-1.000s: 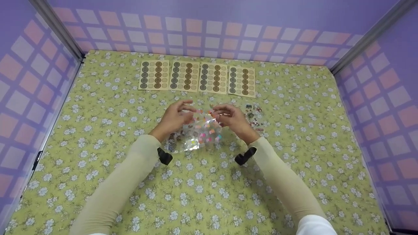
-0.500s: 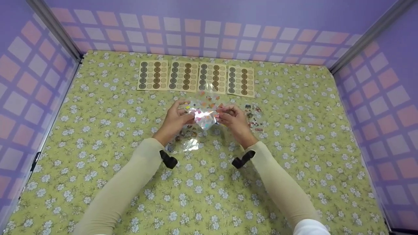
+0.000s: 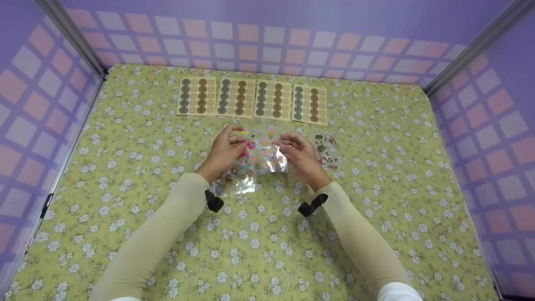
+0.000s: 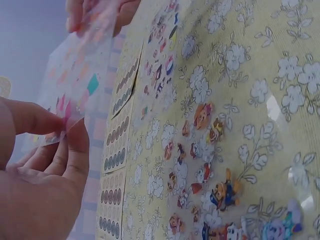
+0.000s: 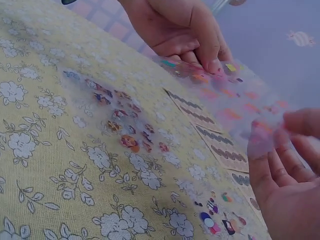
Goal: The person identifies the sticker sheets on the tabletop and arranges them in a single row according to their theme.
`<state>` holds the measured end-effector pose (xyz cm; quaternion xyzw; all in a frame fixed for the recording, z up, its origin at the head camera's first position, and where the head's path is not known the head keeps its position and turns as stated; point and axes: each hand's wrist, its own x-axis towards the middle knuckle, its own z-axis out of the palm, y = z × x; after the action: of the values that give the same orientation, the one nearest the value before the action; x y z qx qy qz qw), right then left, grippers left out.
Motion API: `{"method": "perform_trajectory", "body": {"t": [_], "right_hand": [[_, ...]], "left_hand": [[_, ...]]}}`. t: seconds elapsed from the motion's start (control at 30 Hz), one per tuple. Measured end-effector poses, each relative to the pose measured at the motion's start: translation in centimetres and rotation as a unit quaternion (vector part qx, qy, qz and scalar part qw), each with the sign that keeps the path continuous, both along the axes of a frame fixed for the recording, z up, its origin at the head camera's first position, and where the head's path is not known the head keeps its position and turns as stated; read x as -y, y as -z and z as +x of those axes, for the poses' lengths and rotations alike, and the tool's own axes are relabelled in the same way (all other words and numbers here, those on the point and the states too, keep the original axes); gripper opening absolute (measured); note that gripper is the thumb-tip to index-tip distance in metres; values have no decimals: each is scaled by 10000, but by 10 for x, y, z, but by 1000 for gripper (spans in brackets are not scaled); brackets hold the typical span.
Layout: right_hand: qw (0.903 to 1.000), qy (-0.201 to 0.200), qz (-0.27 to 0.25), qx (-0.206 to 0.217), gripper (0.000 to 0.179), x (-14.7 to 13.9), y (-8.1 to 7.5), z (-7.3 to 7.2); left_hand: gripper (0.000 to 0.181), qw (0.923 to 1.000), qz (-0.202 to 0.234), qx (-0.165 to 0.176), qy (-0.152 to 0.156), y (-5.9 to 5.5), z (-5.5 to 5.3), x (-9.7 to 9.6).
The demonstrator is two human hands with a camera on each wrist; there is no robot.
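Observation:
A clear plastic sticker sheet (image 3: 265,152) with pink, orange and teal stickers hangs between both hands, raised above the cloth. My left hand (image 3: 222,151) pinches its left edge between thumb and fingers, beside a pink sticker in the left wrist view. At the opposite edge, my right hand (image 3: 305,158) grips the sheet (image 5: 235,100) between thumb and fingertips. Under the left hand lies another clear sheet (image 4: 225,195) with small cartoon dog stickers, partly hidden in the head view. A third clear sheet (image 3: 328,150) with small dark and red stickers lies right of the right hand.
Several cream sheets of round stickers, among them one at the far left (image 3: 196,96) and one at the right (image 3: 309,104), lie in a row toward the back. A floral yellow cloth (image 3: 267,251) covers the table. Purple checked walls (image 3: 267,42) enclose three sides.
The sheet rose off the dog sticker sheet, was tilted up and bent between the hands, and now spreads flatter. Both hands have closed on its edges and stay in nearly the same place.

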<state>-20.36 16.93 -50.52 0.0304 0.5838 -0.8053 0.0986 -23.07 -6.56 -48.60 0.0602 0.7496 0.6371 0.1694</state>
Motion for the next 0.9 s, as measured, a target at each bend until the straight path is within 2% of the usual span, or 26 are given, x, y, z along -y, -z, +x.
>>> {"method": "perform_trajectory", "body": {"t": [0.13,0.23,0.37,0.47,0.57,0.7,0.9], "right_hand": [[9991,378,181,44,26,0,1,-2],[9975,616,322,145,23,1,1,-3],[9963,736,410,177,28,1,1,-5],[9965,759,277,192,33,-2,2,-4],[9966,732,294,219,37,-5,4,-1],[9955,712,555,299,35,-11,7,3],[9932,594,889,452,40,-17,11,6]], "left_hand": [[54,9997,174,-130,76,4,2,-2],[61,9993,241,-281,16,8,2,-4],[65,9980,157,-524,-307,12,-4,-2],[63,9961,-133,-664,-558,15,-12,5],[59,9941,-520,-638,-709,20,-20,13],[56,9913,-1051,-456,-647,30,-28,19],[61,9890,-1342,-332,-532,42,-36,19]]}}
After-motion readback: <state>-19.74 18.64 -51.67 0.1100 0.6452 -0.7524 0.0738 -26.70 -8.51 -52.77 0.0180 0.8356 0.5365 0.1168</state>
